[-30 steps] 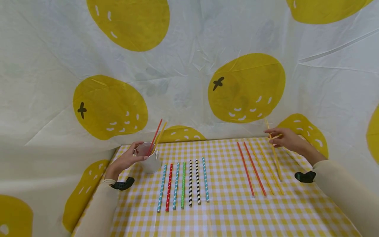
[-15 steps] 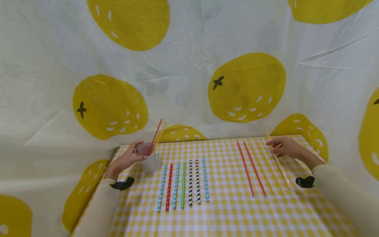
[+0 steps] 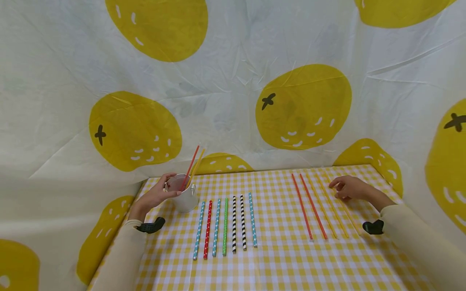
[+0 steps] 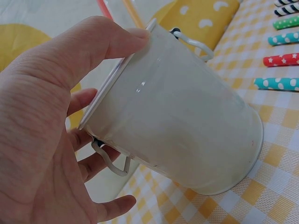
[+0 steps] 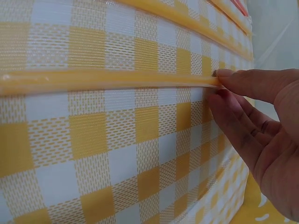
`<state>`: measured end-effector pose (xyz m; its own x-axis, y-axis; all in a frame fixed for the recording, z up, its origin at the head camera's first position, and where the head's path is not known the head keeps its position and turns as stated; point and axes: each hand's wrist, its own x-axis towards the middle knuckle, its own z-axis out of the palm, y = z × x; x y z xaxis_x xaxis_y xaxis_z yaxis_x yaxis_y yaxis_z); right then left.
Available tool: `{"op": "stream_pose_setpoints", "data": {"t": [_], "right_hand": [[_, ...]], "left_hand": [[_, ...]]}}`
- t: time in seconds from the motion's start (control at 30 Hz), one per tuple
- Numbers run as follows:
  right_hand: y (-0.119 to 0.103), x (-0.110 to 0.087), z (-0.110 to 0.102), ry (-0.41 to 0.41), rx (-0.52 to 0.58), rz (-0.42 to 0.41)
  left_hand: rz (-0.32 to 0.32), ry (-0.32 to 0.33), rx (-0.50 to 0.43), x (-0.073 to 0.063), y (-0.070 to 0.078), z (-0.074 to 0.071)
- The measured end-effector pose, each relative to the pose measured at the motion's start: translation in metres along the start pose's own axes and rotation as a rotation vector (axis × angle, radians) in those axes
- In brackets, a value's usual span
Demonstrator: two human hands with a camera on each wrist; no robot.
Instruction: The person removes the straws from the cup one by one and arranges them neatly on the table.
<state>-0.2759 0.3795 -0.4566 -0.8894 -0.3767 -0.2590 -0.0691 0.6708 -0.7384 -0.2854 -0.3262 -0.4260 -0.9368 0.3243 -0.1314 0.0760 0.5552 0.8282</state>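
Observation:
My left hand (image 3: pixel 155 197) grips the rim of a small white metal bucket (image 3: pixel 187 203). In the left wrist view the thumb rests at the bucket's rim, near one of its handles, and the other fingers are on the far side. An orange-red straw (image 3: pixel 192 161) and a yellow straw (image 3: pixel 198 162) lean out of the bucket. My right hand (image 3: pixel 350 188) pinches the far end of a clear yellow straw (image 5: pixel 117 80) between thumb and finger. That straw lies along the tablecloth, rightmost in a row with two other yellow straws (image 3: pixel 335 210) and two orange-red straws (image 3: pixel 314 207).
Between the bucket and the right-hand row lies a second row of patterned paper straws: blue dotted (image 3: pixel 198 230), red dotted (image 3: pixel 208 229), green dotted (image 3: pixel 225 226) and black-striped (image 3: pixel 234 224). A yellow checked cloth (image 3: pixel 276 262) covers the table. A lemon-print curtain (image 3: pixel 225 113) hangs behind.
My right hand has lowered the yellow straw from a raised, tilted position until it lies flat beside the other yellow ones. The left hand and bucket have stayed in place.

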Motion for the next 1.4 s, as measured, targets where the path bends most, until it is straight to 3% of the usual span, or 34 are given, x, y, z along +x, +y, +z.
{"op": "stream_pose_setpoints", "data": {"t": [0.3, 1.07, 1.4], "right_hand": [[-0.002, -0.002, 0.001, -0.037, 0.043, 0.007], [-0.012, -0.002, -0.003, -0.053, -0.049, -0.035], [-0.023, 0.005, -0.012, 0.053, -0.213, -0.136]], "left_hand": [[0.009, -0.006, -0.008, 0.000, 0.001, -0.001], [0.019, 0.000, 0.006, -0.001, 0.003, -0.001], [0.000, 0.008, 0.017, 0.001, 0.000, 0.000]]}}
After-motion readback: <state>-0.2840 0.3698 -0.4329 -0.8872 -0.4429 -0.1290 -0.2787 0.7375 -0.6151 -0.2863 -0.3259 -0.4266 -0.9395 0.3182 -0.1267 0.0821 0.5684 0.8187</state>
